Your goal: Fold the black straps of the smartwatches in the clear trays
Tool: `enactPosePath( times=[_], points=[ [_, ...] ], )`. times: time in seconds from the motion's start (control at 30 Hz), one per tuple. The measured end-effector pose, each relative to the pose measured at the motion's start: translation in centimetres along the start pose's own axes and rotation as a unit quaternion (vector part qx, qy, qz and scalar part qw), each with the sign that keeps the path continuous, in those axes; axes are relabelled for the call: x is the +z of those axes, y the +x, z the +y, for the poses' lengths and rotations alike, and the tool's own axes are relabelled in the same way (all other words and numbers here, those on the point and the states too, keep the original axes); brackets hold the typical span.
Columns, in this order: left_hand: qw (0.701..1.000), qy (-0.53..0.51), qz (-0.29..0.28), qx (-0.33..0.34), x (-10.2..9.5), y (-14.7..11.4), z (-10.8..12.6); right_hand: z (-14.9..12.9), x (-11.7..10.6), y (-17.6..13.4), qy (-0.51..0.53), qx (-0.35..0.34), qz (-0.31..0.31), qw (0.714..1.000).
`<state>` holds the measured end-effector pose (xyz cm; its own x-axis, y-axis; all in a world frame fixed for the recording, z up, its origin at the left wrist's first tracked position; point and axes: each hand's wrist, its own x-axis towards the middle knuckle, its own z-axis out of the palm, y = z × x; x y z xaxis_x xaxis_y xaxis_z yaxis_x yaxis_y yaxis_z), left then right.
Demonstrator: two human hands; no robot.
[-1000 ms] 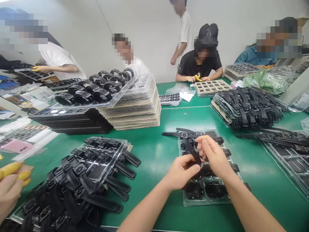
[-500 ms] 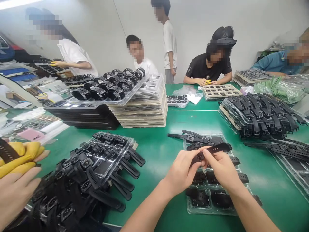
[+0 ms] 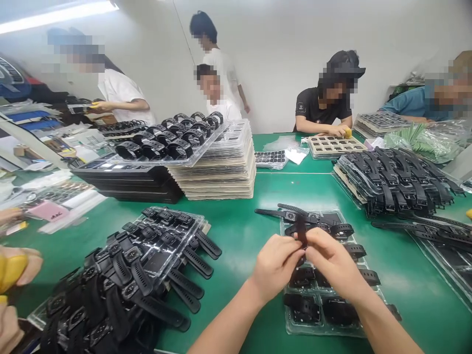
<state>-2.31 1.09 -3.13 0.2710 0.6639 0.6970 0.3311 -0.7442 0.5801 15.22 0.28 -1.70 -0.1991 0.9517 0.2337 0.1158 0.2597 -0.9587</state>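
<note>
Over a clear plastic tray [image 3: 289,328], my left hand [image 3: 276,265] and my right hand [image 3: 330,260] meet with fingertips pinched on a black watch strap [image 3: 302,227]. One end of the strap points up between my fingers. My fingers cover its lower part, so I cannot tell whether a watch body is attached. Beneath and around my hands, looped black watches [image 3: 302,306] lie in the tray's compartments. At the tray's far end, watches with straps laid out flat [image 3: 290,216] reach past its left edge.
Left of my arms, a tray is heaped with strapped watches [image 3: 99,300]. Behind it, looped watches [image 3: 179,147] top a tall tray stack [image 3: 217,182]. More straps pile up at right [image 3: 401,177]. Yellow-covered fingers [image 3: 14,270] of a co-worker show at the left edge. Several other people work or stand beyond.
The strap has turned from pointing right to standing upright between my hands, and my right hand has shifted slightly left. The co-worker's yellow-covered hand at left has drawn back and lower.
</note>
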Motion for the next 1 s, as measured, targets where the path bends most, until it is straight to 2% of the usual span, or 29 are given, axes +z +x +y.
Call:
enactPosePath(
  times=[0.03, 0.1, 0.13, 0.2, 0.33, 0.63, 0.73, 0.8, 0.9, 0.97, 1.0],
  points=[
    [0.996, -0.055, 0.004, -0.076, 0.0, 0.0, 0.1, 0.0, 0.0, -0.1, -0.023, -0.016, -0.02, 0.999],
    [0.962, -0.164, 0.019, -0.219, 0.1, 0.0, 0.2, 0.0, 0.2, -0.2, -0.052, -0.016, -0.026, 0.998],
    [0.94, -0.209, 0.034, -0.269, 0.2, 0.0, 0.1, 0.0, 0.4, -0.2, -0.058, -0.006, -0.019, 0.998],
    [0.903, -0.276, 0.074, -0.321, 0.4, 0.0, -0.1, 0.2, 0.6, -0.4, -0.062, 0.015, -0.001, 0.998],
    [0.855, -0.363, 0.127, -0.349, 0.8, 0.1, -0.5, 0.3, 0.9, -0.5, -0.077, 0.023, 0.005, 0.997],
    [0.796, -0.456, 0.133, -0.375, 1.0, 0.8, 0.0, 0.0, 1.0, -0.4, -0.093, 0.014, 0.013, 0.995],
    [0.789, -0.466, 0.127, -0.379, 1.0, 0.7, -0.1, 0.0, 1.1, -0.5, -0.1, 0.008, 0.018, 0.995],
    [0.803, -0.453, 0.116, -0.371, 0.8, 0.6, 0.0, -0.1, 1.1, -0.6, -0.111, 0.013, 0.013, 0.994],
    [0.855, -0.408, 0.015, -0.319, 0.4, 0.5, 0.5, -0.6, 0.9, -0.7, -0.126, 0.033, -0.024, 0.991],
    [0.875, -0.392, -0.061, -0.278, 0.1, 0.5, 0.9, -1.0, 0.9, -0.6, -0.112, 0.024, -0.052, 0.992],
    [0.879, -0.389, -0.08, -0.263, -0.1, 0.4, 1.0, -1.2, 0.9, -0.6, -0.101, 0.009, -0.06, 0.993]
  ],
)
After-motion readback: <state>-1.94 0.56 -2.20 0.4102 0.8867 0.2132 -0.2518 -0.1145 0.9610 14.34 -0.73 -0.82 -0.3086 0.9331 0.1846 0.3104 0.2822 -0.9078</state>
